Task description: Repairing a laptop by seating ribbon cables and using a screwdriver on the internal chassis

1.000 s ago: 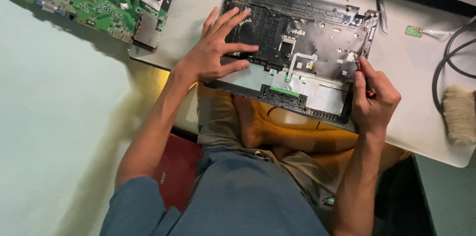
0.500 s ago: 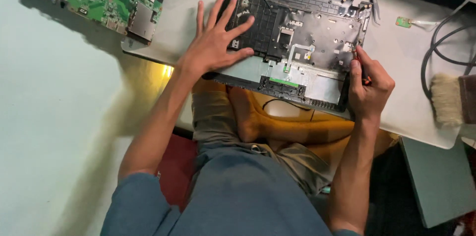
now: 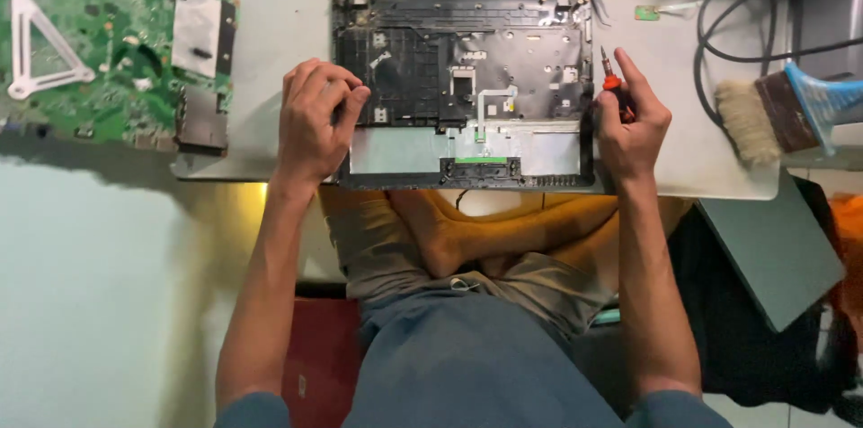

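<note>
Disassembly of the laptop shell [image 3: 463, 91] looked to be the step in hand. It lay inside-up on the low table [image 3: 270, 23], just past the crossed legs. Left hand [image 3: 310, 118] curled at its left edge, fingers bent. Right hand [image 3: 632, 122] gripped a small screwdriver [image 3: 611, 82] by the right edge (tip off the shell). Next move called for finding a screw; none could be made out. Farther left, a green circuit board [image 3: 108, 41] ran out of frame.
</note>
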